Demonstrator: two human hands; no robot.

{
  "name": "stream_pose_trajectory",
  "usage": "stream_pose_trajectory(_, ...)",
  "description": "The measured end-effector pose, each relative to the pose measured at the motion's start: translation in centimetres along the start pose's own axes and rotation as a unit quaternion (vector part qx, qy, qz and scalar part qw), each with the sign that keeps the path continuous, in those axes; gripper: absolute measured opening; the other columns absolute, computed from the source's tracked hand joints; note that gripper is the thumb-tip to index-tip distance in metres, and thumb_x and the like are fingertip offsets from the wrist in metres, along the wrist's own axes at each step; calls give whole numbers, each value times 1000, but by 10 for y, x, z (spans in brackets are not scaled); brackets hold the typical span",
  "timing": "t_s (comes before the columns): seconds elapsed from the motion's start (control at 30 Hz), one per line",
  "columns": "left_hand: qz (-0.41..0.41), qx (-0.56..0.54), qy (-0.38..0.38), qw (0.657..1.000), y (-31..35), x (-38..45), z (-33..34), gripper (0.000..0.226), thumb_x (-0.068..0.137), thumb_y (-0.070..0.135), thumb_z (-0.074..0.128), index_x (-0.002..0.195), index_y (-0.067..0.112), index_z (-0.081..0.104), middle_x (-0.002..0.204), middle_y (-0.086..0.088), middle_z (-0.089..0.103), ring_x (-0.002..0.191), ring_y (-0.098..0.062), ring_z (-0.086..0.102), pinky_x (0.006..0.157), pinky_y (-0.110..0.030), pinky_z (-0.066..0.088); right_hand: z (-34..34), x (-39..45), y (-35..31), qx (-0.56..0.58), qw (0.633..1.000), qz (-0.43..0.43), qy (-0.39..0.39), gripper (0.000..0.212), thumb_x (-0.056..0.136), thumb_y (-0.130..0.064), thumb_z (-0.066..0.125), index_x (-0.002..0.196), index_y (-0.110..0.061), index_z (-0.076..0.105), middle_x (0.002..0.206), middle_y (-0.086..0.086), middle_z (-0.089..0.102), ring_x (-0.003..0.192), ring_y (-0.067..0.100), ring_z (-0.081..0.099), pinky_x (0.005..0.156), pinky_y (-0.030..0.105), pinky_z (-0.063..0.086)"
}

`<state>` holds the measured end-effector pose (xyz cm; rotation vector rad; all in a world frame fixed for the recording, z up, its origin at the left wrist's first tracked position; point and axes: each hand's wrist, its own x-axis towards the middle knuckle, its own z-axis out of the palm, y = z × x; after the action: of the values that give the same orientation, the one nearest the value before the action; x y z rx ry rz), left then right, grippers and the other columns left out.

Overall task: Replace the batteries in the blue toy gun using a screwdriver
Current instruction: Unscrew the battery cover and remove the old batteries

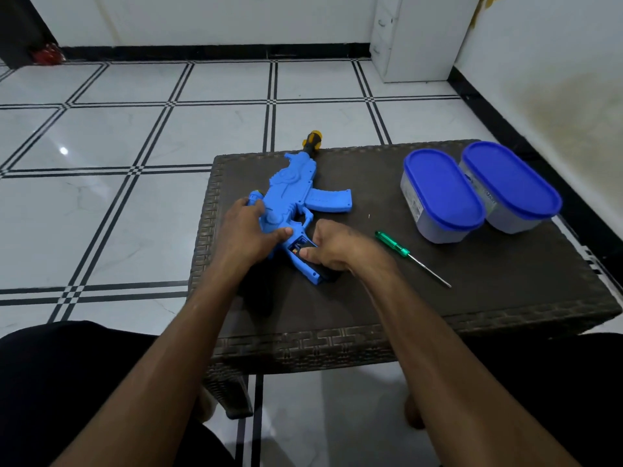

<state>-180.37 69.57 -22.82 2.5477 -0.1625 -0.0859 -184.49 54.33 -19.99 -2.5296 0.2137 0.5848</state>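
The blue toy gun (pixel 296 193) lies on a dark woven table (pixel 371 298), its black and yellow muzzle pointing away from me. My left hand (pixel 249 230) presses down on the gun's rear body. The grip's battery compartment (pixel 298 247) is uncovered and something orange shows inside. My right hand (pixel 332 247) is curled around the grip, thumb at the compartment's edge; whether it holds a battery or the cover is hidden. A green-handled screwdriver (pixel 409 256) lies on the table to the right of my right hand, untouched.
Two grey tubs with blue lids (pixel 441 197) (pixel 509 187) stand side by side at the table's far right. A tiny light speck (pixel 369 216) lies between gun and tubs. White tiled floor surrounds the table; a wall runs along the right.
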Motion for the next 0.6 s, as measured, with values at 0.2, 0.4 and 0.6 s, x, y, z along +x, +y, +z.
stream_pose_trajectory(0.2, 2, -3, 0, 1000, -1, 0, -2, 67, 80, 42, 74, 131, 4, 53, 139, -13, 44, 127, -28, 43, 99, -34, 37, 6, -10, 17, 100, 993, -23, 56, 28, 85, -35, 72, 101, -17, 60, 94, 0, 60, 80, 17, 60, 69, 33, 51)
stream_pose_trajectory(0.4, 4, 3, -3, 1000, 0, -1, -3, 69, 80, 44, 73, 134, 6, 51, 143, -11, 41, 130, -28, 41, 101, -37, 38, 4, -38, 47, 165, 974, -88, 125, 35, 78, -18, 80, 108, -27, 63, 96, -4, 58, 74, 8, 55, 67, 21, 47)
stream_pose_trajectory(0.6, 7, 7, -2, 1000, 1, -1, -3, 68, 82, 44, 71, 134, 6, 50, 144, -11, 40, 130, -27, 40, 100, -36, 38, 2, -55, 84, 0, 953, -154, 260, 31, 78, -4, 75, 97, -25, 63, 92, -8, 55, 82, 7, 53, 73, 25, 50)
